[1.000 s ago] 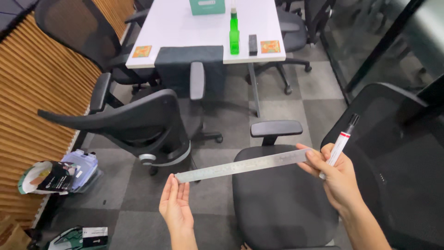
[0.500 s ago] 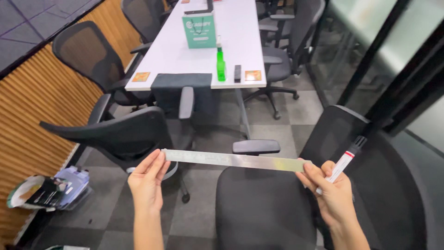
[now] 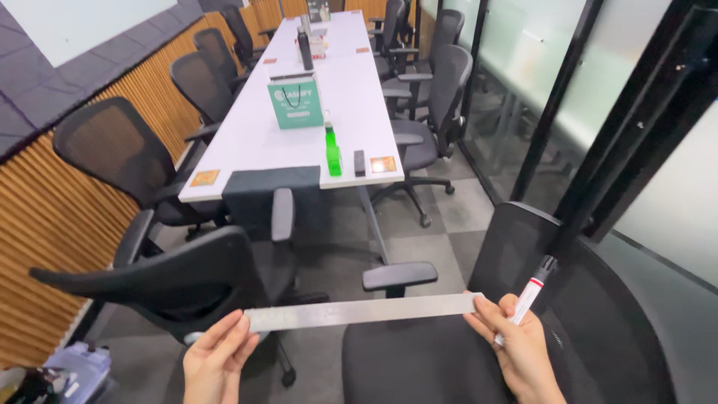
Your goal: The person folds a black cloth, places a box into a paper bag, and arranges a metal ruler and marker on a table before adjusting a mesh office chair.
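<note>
The long flat silver metal ruler (image 3: 359, 312) is held level in the air, above the black mesh office chair (image 3: 479, 352). The left hand (image 3: 217, 359) pinches one end with its fingers closed on it. The right hand (image 3: 516, 344) holds the other end, and also grips a white marker pen with a black cap (image 3: 527, 298). To hold it well, both ends should be pinched firmly and kept level. Farther off, on the long white counter (image 3: 247, 150), stands a green paper bag (image 3: 295, 103); what is inside is hidden. A green bottle (image 3: 333, 155) stands near it.
</note>
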